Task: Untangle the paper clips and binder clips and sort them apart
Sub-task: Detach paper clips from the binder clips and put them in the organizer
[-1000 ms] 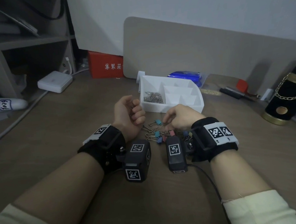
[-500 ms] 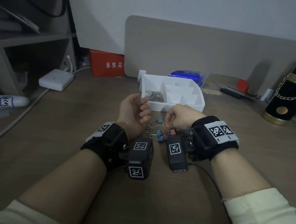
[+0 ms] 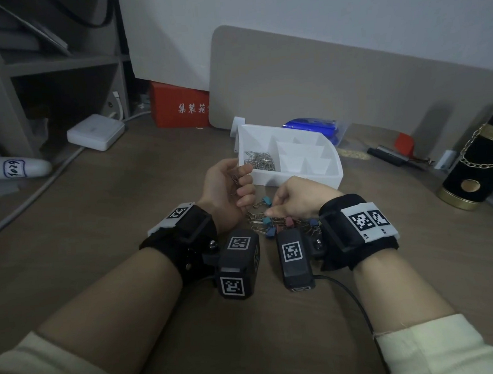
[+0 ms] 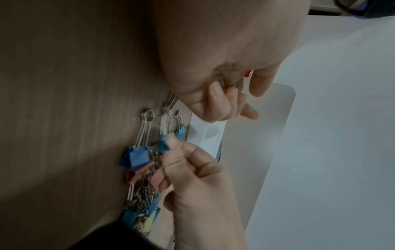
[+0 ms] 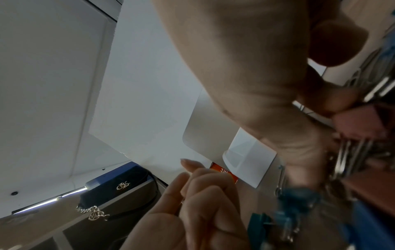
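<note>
A tangle of colored binder clips and metal paper clips (image 3: 274,224) lies on the wooden desk between my wrists. My right hand (image 3: 270,212) bends down over it and pinches into the tangle (image 4: 153,162) beside a teal binder clip (image 4: 164,144). My left hand (image 3: 239,184) is raised at the near left corner of the white divided tray (image 3: 263,177) and pinches one silver paper clip (image 3: 235,179). Loose paper clips (image 3: 259,162) fill the tray's left compartment. A lone teal binder clip (image 3: 265,200) lies between the hands.
A red box (image 3: 180,109) and a beige board stand behind the tray, with a blue packet (image 3: 314,125) at its far side. A black and gold bottle with a chain (image 3: 477,167) stands at the right. A white adapter (image 3: 95,131) and its cable lie at the left.
My left hand has moved forward from beside the tangle to the tray's near corner, carrying the paper clip. My right hand has stayed on the tangle.
</note>
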A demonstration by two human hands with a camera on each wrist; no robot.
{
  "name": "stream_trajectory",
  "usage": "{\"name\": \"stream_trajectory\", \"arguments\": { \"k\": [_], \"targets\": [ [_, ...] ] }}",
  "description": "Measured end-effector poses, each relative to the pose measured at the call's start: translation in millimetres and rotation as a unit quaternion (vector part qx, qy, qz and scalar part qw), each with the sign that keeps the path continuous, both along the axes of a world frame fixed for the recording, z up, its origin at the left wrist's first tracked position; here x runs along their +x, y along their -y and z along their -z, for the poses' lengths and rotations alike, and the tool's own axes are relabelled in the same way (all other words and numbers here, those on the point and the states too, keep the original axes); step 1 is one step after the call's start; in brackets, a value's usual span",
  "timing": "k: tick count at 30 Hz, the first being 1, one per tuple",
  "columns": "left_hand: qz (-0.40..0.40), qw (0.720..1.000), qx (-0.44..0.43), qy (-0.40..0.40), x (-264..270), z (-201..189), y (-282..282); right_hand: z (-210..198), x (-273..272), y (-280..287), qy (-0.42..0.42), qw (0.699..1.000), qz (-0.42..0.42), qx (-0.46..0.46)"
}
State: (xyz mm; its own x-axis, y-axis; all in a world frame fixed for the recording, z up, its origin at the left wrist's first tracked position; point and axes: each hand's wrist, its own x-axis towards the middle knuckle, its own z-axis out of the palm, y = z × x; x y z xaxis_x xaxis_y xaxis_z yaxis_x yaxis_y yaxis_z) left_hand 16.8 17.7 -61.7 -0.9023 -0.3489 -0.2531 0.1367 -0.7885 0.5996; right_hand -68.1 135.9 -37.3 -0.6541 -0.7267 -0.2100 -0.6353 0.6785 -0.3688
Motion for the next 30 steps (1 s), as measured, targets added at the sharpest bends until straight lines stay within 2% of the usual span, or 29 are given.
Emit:
{"name": "stream_trajectory", "arguments": {
  "k": [9,20,25,30],
  "targets": [
    [0.001,1.000,-0.001,-0.002,1,0,0,2,3,0,-0.049,0.998,-0.017,0.020],
    [0.002,1.000,-0.005,0.002,0,0,0,7,1,4,-0.045,0.998,0.000,-0.044],
    [-0.002,1.000,0.001,0.006,0,0,0,8,1,5,-0.041,0.999,-0.026,-0.018],
    [-0.005,1.000,-0.006,0.008,0,0,0,10,3,7,-0.020,0.999,-0.017,-0.036]
  ]
}}
